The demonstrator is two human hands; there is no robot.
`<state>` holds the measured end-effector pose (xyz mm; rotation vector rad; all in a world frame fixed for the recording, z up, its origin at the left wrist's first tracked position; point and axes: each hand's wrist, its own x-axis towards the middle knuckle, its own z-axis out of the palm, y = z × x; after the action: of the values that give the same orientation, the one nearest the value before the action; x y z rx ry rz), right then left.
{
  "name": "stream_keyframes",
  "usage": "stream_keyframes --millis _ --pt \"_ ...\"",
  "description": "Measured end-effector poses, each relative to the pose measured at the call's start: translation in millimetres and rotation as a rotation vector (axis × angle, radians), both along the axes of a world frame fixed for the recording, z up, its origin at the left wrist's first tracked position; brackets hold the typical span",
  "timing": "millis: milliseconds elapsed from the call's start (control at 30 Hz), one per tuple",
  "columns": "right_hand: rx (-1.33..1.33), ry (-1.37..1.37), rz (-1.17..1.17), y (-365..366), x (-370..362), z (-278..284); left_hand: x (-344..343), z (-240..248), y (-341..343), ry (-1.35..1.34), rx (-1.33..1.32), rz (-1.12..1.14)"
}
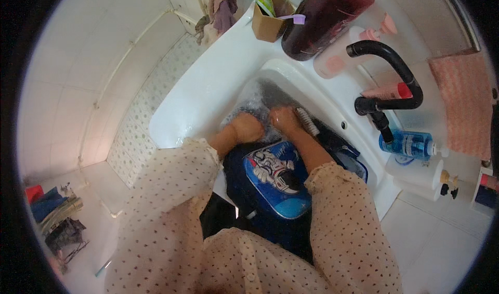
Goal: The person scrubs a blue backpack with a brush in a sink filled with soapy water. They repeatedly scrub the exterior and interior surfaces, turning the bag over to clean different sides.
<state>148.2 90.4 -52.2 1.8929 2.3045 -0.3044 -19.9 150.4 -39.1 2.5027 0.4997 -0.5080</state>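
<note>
White tiled walls (78, 60) and a white tiled floor surround the white sink (208, 86) at which I stand, and the basin holds water over a dark blue backpack (275, 190) with an astronaut picture on its front panel. My left hand (247, 127) is closed into a fist and pressed down on the wet upper end of the backpack, directly beneath it; whether it grips fabric I cannot tell. My right hand (285, 120) lies just beside the left, to its right, wrapped around a scrubbing brush (307, 121) with pale bristles, and the brush rests against the backpack at the far side of that hand. The astronaut panel lies nearer to me than both hands, between my two forearms, and the lower part of the backpack hangs over the front edge of the sink toward my body. Both sleeves (171, 190) are cream with small dark dots and are pushed up above the wrists. A black curved tap (395, 70) rises beyond and to the right of my right hand, with a blue bottle (410, 144) just past it. Farther beyond the right hand stand a large dark red jug (322, 18) and a pink pump bottle (338, 55). A cardboard box (267, 21) holding a green and white tube stands well beyond my left hand on the sink ledge. A pink towel (460, 101) hangs far to the right.
</note>
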Motion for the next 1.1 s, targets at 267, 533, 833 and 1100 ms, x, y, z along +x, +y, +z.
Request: stream_keyframes --millis 267,533,833,1100 --pt "0.086 0.355 -0.336 12.6 6.2 12.9 -12.2 -8.3 19.5 -0.174 -0.15 0.371" --pt "0.259 0.599 -0.047 -33.3 -1.1 7.6 -15.9 52.5 -9.6 -0.134 0.008 -0.304" --pt "-0.297 -0.08 -0.185 9.1 -5.6 3.4 -12.5 -43.8 -3.0 -0.384 0.236 -0.142" --pt "0.145 0.701 -0.48 10.0 -3.9 62.2 -6.1 26.0 30.3 -0.249 -0.235 0.356"
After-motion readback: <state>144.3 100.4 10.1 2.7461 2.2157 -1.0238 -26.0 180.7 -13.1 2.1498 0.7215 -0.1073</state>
